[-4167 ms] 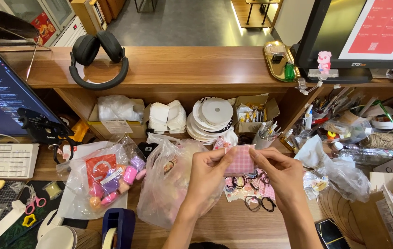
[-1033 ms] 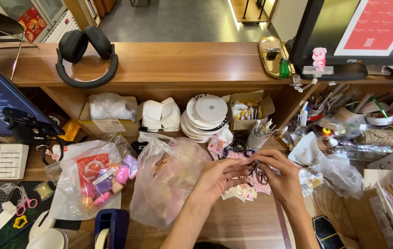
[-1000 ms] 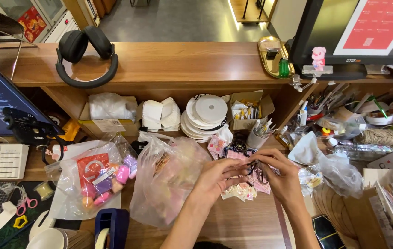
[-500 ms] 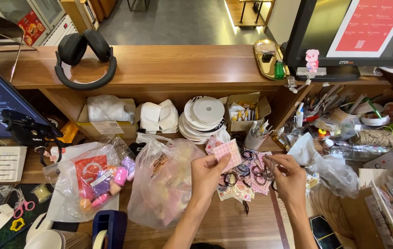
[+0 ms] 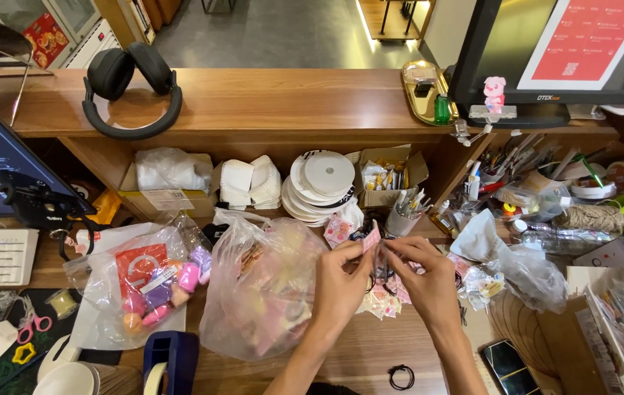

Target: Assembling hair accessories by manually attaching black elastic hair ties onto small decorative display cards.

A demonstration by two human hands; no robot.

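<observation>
My left hand pinches a small pink checked card by its edge, just above the desk. Beside it, my right hand pinches a small clear packet with dark hair ties that hangs between the two hands. Under them lies a heap of small pink packets. A big clear plastic bag of pinkish items sits directly left of my left hand.
A second clear bag with coloured toys lies at the left. Stacked white ribbon spools, a cardboard box and a pen cup stand behind. A black hair tie and a phone lie near the front edge. Headphones rest on the shelf.
My hands have come close together again over the packet heap. The pink checked card, held flat four seconds ago, is now turned on edge in my left fingers.
</observation>
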